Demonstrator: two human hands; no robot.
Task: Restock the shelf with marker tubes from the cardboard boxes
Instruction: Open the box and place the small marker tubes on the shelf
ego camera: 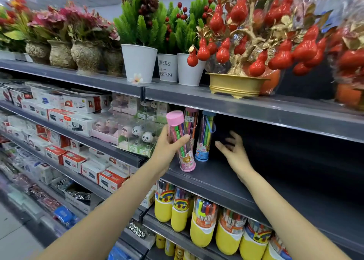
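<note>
Two bare forearms came into the head view from the bottom edge, one from the lower left and one from the lower right. Neither arm showed a sleeve, cuff or glove anywhere along its visible length; if a garment was worn, it ended out of view below the frame. The left hand [167, 148] and the right hand [234, 151] were both uncovered. No watch, bracelet or band sat at either wrist, and no ring could be made out on the fingers that showed. The forearms were slender and smooth, without visible markings. The fingernails were too small and blurred to tell anything about.
</note>
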